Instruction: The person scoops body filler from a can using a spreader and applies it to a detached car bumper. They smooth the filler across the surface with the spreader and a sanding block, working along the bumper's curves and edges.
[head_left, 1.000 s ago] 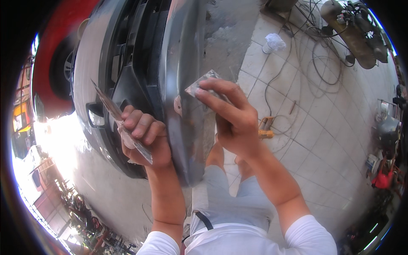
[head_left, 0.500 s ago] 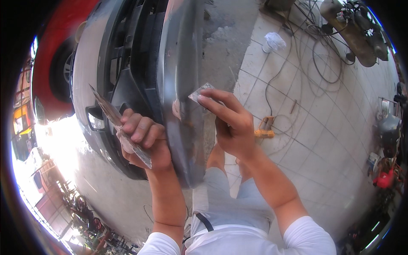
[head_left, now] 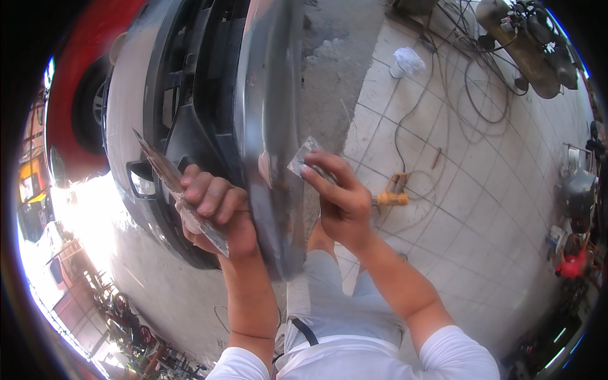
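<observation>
My left hand (head_left: 215,206) is closed round a thin flat putty board (head_left: 166,170), seen nearly edge-on and smeared with pinkish filler. It is held over the dark lower grille of a car bumper (head_left: 271,215). My right hand (head_left: 342,196) pinches a small flat putty spreader (head_left: 306,156) between thumb and fingers, just right of the bumper's edge and apart from it. On the grey bumper, left of the spreader, lies a pinkish patch of filler (head_left: 264,166). My right palm and some fingertips are hidden.
A red car (head_left: 69,120) stands at the left. On the tiled floor are a yellow power tool (head_left: 391,199) with a cord, a white bundle (head_left: 408,62) and looping hoses (head_left: 472,82). An air compressor (head_left: 522,47) stands at far right, and a red item (head_left: 573,263) lies lower down.
My right hand has shifted slightly toward me with the spreader, which is now tilted differently. My left hand and the board have barely moved.
</observation>
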Tool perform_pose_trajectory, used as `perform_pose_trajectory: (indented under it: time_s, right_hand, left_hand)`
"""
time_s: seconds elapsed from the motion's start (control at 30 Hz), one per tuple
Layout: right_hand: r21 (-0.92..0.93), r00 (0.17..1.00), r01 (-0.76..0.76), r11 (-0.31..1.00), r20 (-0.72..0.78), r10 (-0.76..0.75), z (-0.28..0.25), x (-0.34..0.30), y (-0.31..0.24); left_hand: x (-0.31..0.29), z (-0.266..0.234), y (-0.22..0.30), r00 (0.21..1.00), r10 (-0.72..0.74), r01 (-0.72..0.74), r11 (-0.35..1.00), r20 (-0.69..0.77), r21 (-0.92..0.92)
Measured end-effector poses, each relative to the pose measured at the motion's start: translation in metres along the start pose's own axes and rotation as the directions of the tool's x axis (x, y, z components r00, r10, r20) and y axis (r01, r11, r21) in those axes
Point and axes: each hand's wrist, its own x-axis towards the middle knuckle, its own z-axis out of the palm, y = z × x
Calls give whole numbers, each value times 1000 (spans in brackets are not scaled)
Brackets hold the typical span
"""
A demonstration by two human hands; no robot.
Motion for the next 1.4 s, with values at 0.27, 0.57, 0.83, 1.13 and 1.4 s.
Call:
perform_pose_trajectory:
  time_s: [0.27,0.57,0.83,1.13,1.4]
  right_hand:
    - [68,998,-52,996,36,50,-5,47,-28]
    - [-122,991,6,993,135,11,-26,7,-21]
    - [-431,952,300,851,190,-239,-30,90,-53]
    - [-471,932,355,808,244,-267,-23,55,-57]
    - [-451,954,274,849,236,-182,-27,9,-60]
  left_hand:
    - [1,-1,-1,1000,-3,3,1000,10,-2]
    - [2,-4,-1,1000,-18,18,1000,14,3]
    - [1,0,-1,1000,7,-7,999,-19,32]
    - [-3,0,-5,999,46,-46,999,4,-13]
    - [-4,-1,-1,1000,16,-14,998,-24,66]
